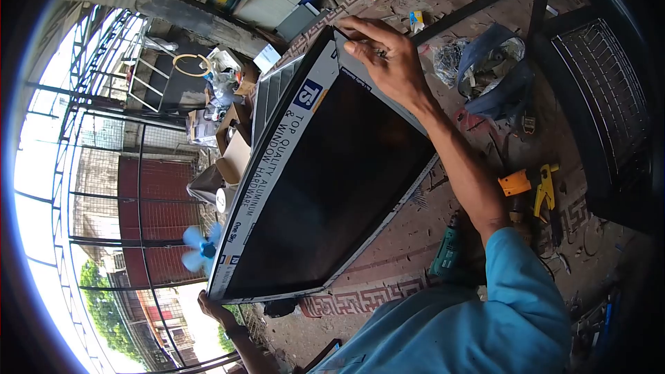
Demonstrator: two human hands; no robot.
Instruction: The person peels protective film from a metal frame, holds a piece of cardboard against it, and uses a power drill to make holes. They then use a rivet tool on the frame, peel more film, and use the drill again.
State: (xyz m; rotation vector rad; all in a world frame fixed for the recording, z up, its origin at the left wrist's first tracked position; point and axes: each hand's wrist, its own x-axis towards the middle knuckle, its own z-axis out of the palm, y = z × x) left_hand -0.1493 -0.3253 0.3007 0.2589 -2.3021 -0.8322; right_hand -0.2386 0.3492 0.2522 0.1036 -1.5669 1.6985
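Observation:
A dark glass window panel (332, 180) in an aluminum frame stands tilted across the middle of the view. White tape printed "Top Quality Aluminum & Window Hardware" (277, 145) runs along its frame. At the upper corner, my right hand (384, 59) is closed on the frame, its thumb on the near face and its fingers over the edge. My left hand (216, 310) grips the opposite corner at lower left; most of its fingers are hidden behind the frame.
On the patterned floor lie a green power drill (445, 249), a yellow tool (546, 192) and an orange-yellow piece (515, 183). Further up sits a dark blue bag (495, 62) with clear plastic. A black frame with wire mesh (603, 83) stands right. A blue fan (201, 249) is beyond the panel.

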